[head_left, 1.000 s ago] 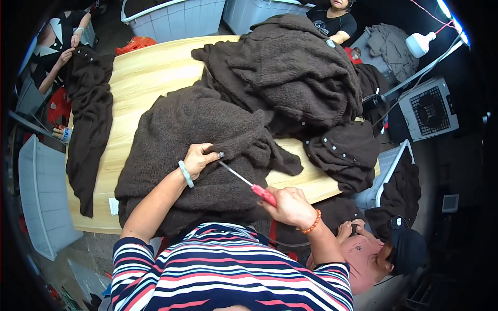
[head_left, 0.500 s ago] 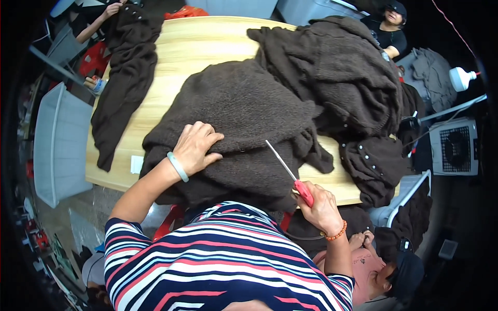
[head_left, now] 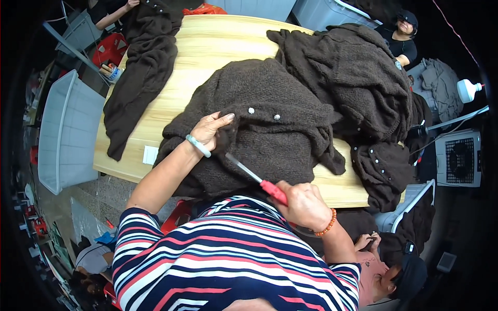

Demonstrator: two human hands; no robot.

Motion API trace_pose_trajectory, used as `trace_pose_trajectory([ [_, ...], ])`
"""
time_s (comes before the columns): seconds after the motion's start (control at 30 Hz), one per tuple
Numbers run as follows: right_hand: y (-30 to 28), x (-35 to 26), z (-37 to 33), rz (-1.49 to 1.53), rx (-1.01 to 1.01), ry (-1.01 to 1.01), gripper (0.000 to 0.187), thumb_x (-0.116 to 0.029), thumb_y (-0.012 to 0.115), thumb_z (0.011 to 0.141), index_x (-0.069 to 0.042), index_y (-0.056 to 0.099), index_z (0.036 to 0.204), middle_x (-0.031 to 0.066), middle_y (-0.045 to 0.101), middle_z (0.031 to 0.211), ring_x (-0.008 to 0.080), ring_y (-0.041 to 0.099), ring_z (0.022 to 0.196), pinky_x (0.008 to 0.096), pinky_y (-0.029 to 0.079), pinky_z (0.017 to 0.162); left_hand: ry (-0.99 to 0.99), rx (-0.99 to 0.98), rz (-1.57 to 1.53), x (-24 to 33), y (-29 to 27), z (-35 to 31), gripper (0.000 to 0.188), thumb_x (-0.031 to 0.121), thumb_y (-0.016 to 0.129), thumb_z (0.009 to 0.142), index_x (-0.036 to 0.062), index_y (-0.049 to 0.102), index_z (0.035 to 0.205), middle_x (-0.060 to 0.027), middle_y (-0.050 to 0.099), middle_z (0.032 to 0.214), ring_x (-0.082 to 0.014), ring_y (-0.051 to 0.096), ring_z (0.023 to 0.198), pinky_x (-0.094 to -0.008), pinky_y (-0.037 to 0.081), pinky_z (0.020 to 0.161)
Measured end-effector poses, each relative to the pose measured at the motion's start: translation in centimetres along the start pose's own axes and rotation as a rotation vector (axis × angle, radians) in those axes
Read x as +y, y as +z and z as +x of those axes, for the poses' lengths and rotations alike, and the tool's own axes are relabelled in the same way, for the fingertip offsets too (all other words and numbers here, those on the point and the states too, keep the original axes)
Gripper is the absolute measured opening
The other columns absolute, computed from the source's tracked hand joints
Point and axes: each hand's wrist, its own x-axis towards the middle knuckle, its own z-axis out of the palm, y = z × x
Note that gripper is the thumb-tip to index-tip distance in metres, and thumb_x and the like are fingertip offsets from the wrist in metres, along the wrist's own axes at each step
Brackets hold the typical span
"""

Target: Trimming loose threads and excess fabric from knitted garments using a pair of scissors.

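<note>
A dark brown knit cardigan (head_left: 264, 90) lies heaped on the table in front of me. Two pale, shiny buttons show on its turned-up band. My left hand (head_left: 210, 129), with a pale bangle at the wrist, is closed on a fold of the knit, thumb stretched to the right. In my right hand (head_left: 306, 205) is a slim tool with a red handle (head_left: 273, 192) and a long, thin metal shaft; its exact kind is unclear. The shaft's tip points at the knit just below my left hand. Whether it touches cannot be made out.
More brown knitwear (head_left: 363, 78) is piled at the right of the wooden table (head_left: 228, 39), and another piece (head_left: 145, 83) hangs along its left side. A grey bin (head_left: 65, 137) stands at the left. Nearby are co-workers, one in a pink shirt (head_left: 365, 272) close on my right.
My left hand has gone from lying on the cardigan to gripping its fold, and the buttoned band now shows. My right hand brought the tool left and down toward it.
</note>
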Motion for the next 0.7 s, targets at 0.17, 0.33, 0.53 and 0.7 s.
trace_pose_trajectory([
  [0.17, -0.5, -0.9, 1.0, -0.063, 0.001, 0.07, 0.026, -0.027, 0.064, 0.085, -0.004, 0.063, 0.096, 0.0208, 0.064, 0.065, 0.0375, 0.066, 0.064, 0.0461, 0.053, 0.062, 0.023, 0.06, -0.113, -0.7, 0.8, -0.1, 0.017, 0.007, 0.066, 0.091, 0.0039, 0.064, 0.108, -0.0045, 0.07, 0.097, -0.0134, 0.067, 0.09, -0.0274, 0.054, 0.082],
  [0.33, -0.7, -0.9, 1.1, -0.011, -0.007, 0.048, 0.027, -0.028, 0.064, 0.087, -0.003, 0.062, 0.095, 0.0209, 0.064, 0.066, 0.0381, 0.066, 0.067, 0.0474, 0.053, 0.064, 0.027, -0.03, 0.067, -1.8, -0.6, -0.6, 0.016, 0.006, 0.066, 0.091, 0.0009, 0.065, 0.106, -0.0045, 0.069, 0.099, -0.0117, 0.066, 0.09, -0.026, 0.053, 0.084],
  [0.53, -0.6, 0.1, 0.3, -0.034, -0.002, 0.013, 0.028, -0.033, 0.066, 0.087, -0.007, 0.063, 0.096, 0.0192, 0.062, 0.063, 0.0386, 0.064, 0.063, 0.0474, 0.05, 0.061, 0.072, -0.02, 0.243, -2.5, -1.2, -0.5, 0.018, 0.002, 0.065, 0.09, -0.0014, 0.065, 0.108, -0.0069, 0.07, 0.103, -0.0125, 0.066, 0.091, -0.0257, 0.053, 0.084],
  [0.7, -0.9, 0.2, -0.5, 0.091, -0.036, 0.036, 0.024, -0.031, 0.065, 0.087, -0.01, 0.063, 0.098, 0.0192, 0.063, 0.067, 0.0393, 0.064, 0.067, 0.0479, 0.05, 0.063, 0.073, -0.057, 0.276, -2.0, -0.8, -0.3, 0.016, 0.0, 0.065, 0.089, -0.0001, 0.067, 0.105, -0.0074, 0.071, 0.1, -0.0126, 0.066, 0.09, -0.0264, 0.054, 0.082],
])
